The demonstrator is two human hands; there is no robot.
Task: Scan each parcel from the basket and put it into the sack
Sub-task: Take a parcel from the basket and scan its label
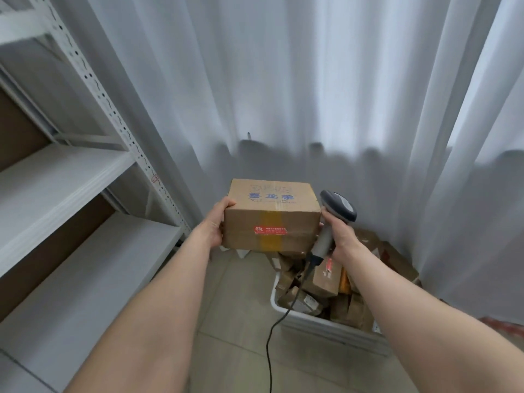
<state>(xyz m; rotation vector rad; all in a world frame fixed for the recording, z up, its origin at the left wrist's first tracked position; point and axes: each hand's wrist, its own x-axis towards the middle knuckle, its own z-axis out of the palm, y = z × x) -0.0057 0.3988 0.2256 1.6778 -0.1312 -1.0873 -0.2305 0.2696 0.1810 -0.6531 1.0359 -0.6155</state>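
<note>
The left grip [217,224] clasps the left end of the cardboard parcel [270,215], thumb on top, holding it in the air above the tiled floor [235,321]. The right grip [341,234] is curled round the handle of the scanner [337,207], just beside the parcel's right end. Below them the white basket [312,317] stands on the floor by the curtain [312,95], full of smaller boxes [323,279].

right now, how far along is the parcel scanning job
Done: nothing shows; no sack is in view. In hand: the left hand holds a cardboard box, the right hand grips the scanner beside it. Left: getting it into the sack, then the many parcels piled in the basket.
</note>
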